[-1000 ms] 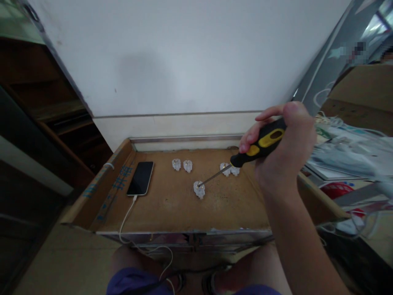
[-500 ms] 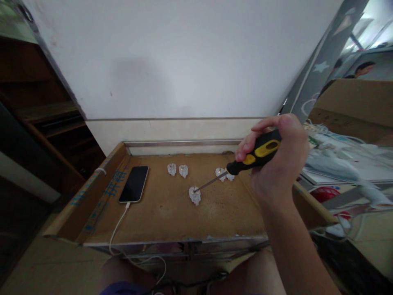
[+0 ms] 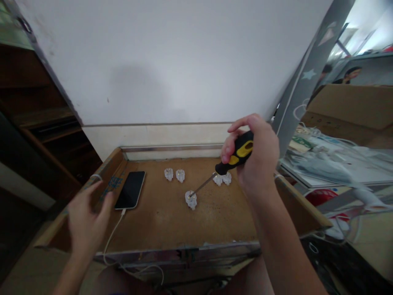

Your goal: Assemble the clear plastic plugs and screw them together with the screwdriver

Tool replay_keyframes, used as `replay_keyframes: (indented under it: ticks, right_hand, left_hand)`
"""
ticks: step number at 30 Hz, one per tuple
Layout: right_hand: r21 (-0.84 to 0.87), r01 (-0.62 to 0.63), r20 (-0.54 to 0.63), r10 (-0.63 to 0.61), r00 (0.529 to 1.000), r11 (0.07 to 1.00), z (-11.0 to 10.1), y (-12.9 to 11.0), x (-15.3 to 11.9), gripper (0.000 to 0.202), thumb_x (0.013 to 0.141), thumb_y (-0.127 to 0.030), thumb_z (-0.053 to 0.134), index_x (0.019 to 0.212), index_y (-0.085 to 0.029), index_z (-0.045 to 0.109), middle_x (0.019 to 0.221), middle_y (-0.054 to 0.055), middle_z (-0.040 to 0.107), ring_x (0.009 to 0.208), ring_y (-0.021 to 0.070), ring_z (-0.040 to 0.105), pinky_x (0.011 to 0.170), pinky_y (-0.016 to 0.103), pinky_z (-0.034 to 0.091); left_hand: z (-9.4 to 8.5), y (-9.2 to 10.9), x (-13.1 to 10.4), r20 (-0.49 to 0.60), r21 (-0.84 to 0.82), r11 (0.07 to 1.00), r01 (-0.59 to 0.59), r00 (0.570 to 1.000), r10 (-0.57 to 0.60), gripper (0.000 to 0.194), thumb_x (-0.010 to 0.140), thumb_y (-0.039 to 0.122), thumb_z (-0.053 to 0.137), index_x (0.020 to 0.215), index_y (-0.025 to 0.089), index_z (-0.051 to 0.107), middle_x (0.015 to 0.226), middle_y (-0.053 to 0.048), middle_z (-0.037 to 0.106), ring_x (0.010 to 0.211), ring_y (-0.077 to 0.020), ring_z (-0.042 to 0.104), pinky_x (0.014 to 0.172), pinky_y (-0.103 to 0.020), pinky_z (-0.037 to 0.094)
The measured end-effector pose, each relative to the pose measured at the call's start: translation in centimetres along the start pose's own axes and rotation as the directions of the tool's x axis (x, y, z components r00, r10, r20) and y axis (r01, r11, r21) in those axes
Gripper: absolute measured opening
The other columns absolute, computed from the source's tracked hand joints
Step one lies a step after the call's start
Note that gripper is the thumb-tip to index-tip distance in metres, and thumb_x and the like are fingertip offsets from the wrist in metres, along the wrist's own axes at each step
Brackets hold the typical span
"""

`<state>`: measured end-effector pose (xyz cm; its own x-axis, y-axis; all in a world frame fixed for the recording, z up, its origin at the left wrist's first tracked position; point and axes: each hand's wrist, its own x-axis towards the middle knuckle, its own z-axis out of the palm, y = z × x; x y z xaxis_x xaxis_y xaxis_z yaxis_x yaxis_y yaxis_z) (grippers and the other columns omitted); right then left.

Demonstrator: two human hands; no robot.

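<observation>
My right hand (image 3: pixel 256 157) is closed around the black and yellow handle of a screwdriver (image 3: pixel 235 153). The shaft slants down to the left, and its tip meets a small clear plastic plug (image 3: pixel 190 200) with metal parts, lying on the cardboard. My left hand (image 3: pixel 87 215), a little blurred, hovers at the left by the phone with fingers apart and nothing in it. Two similar clear pieces (image 3: pixel 174 175) lie farther back. Another pair (image 3: pixel 222 178) sits to the right, partly behind the screwdriver.
A dark-screened phone (image 3: pixel 131 190) with a white cable (image 3: pixel 114 229) lies at the left of the cardboard tray (image 3: pixel 147 229). A white wall (image 3: pixel 184 61) rises behind. Bagged items (image 3: pixel 331 164) and a cardboard box (image 3: pixel 353 104) are at right. Another person (image 3: pixel 350 76) is in the background.
My left hand has come into view from the lower left. The view has shifted slightly; the screwdriver stays in my right hand with its tip on the same clear piece.
</observation>
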<state>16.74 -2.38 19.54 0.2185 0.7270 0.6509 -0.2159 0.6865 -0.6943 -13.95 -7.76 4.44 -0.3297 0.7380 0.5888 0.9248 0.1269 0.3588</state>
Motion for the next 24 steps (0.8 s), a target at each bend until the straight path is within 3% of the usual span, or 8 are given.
replay_keyframes:
  ticks: [2, 4, 8, 14, 18, 22, 24]
  right_hand:
    - [0.007, -0.022, 0.008, 0.022, 1.0, 1.0, 0.3, 0.4, 0.7, 0.027, 0.081, -0.038, 0.051, 0.06, -0.023, 0.052, 0.038, -0.006, 0.045, 0.027, 0.0095, 0.039, 0.028, 0.023, 0.027]
    - [0.022, -0.039, 0.017, 0.039, 0.999, 0.999, 0.7, 0.7, 1.3, 0.027, 0.08, -0.039, 0.053, 0.058, -0.022, 0.05, 0.037, -0.006, 0.045, 0.026, 0.0092, 0.038, 0.027, 0.022, 0.026]
    - [0.029, -0.116, 0.049, 0.115, 0.992, 0.993, 1.7, 0.9, 1.8, 0.028, 0.081, -0.039, 0.051, 0.058, -0.022, 0.049, 0.038, -0.006, 0.046, 0.027, 0.0079, 0.039, 0.027, 0.019, 0.026]
    - [0.027, -0.148, 0.104, 0.145, 0.984, 0.989, 2.6, 0.6, 1.6, 0.03, 0.084, -0.039, 0.048, 0.06, -0.021, 0.047, 0.039, -0.006, 0.045, 0.029, 0.0062, 0.038, 0.028, 0.018, 0.027]
    - [0.03, -0.159, 0.084, 0.156, 0.984, 0.987, 2.3, 0.6, 1.6, 0.03, 0.084, -0.04, 0.048, 0.061, -0.021, 0.047, 0.039, -0.007, 0.045, 0.028, 0.0056, 0.038, 0.029, 0.017, 0.027]
    - [0.027, -0.15, 0.067, 0.148, 0.987, 0.988, 1.9, 0.6, 1.7, 0.03, 0.084, -0.041, 0.048, 0.062, -0.021, 0.046, 0.039, -0.007, 0.044, 0.028, 0.0056, 0.038, 0.029, 0.017, 0.027]
    - [0.025, -0.149, 0.061, 0.147, 0.987, 0.989, 1.9, 0.5, 1.7, 0.03, 0.084, -0.041, 0.047, 0.062, -0.021, 0.046, 0.039, -0.007, 0.044, 0.029, 0.0053, 0.038, 0.03, 0.017, 0.028]
  left_hand:
    - [3.6, 1.3, 2.5, 0.148, 0.048, 0.997, -0.054, 0.988, 0.046, 0.058, 0.083, 0.047, 0.045, 0.129, 0.011, 0.044, 0.126, -0.015, 0.054, 0.115, -0.0339, 0.051, 0.095, -0.047, 0.043]
    - [6.4, 2.1, 4.1, 0.328, 0.132, 0.987, -0.094, 0.944, 0.046, 0.064, 0.082, 0.044, 0.046, 0.133, 0.007, 0.039, 0.131, -0.019, 0.05, 0.117, -0.0345, 0.049, 0.096, -0.046, 0.041]
    - [8.7, 2.6, 5.1, 0.462, 0.229, 0.973, -0.038, 0.884, -0.075, 0.067, 0.083, 0.043, 0.044, 0.138, 0.009, 0.029, 0.136, -0.019, 0.045, 0.116, -0.0348, 0.051, 0.092, -0.045, 0.043]
    - [8.9, 3.0, 4.8, 0.439, 0.242, 0.97, -0.025, 0.894, -0.086, 0.067, 0.084, 0.043, 0.043, 0.141, 0.016, 0.024, 0.144, -0.017, 0.035, 0.116, -0.0346, 0.052, 0.089, -0.046, 0.046]
    - [8.7, 2.5, 4.8, 0.431, 0.237, 0.969, -0.068, 0.901, -0.042, 0.064, 0.084, 0.046, 0.042, 0.139, 0.014, 0.031, 0.146, -0.019, 0.03, 0.115, -0.0349, 0.052, 0.088, -0.045, 0.046]
    - [6.4, 0.5, 3.1, 0.284, 0.203, 0.963, -0.178, 0.952, 0.116, 0.058, 0.083, 0.055, 0.039, 0.127, 0.017, 0.048, 0.138, -0.013, 0.044, 0.116, -0.0336, 0.05, 0.093, -0.046, 0.042]
    - [4.7, -1.1, 1.3, 0.223, 0.124, 0.964, -0.236, 0.953, 0.205, 0.051, 0.084, 0.055, 0.038, 0.116, 0.02, 0.056, 0.126, -0.01, 0.056, 0.112, -0.0303, 0.053, 0.094, -0.044, 0.043]
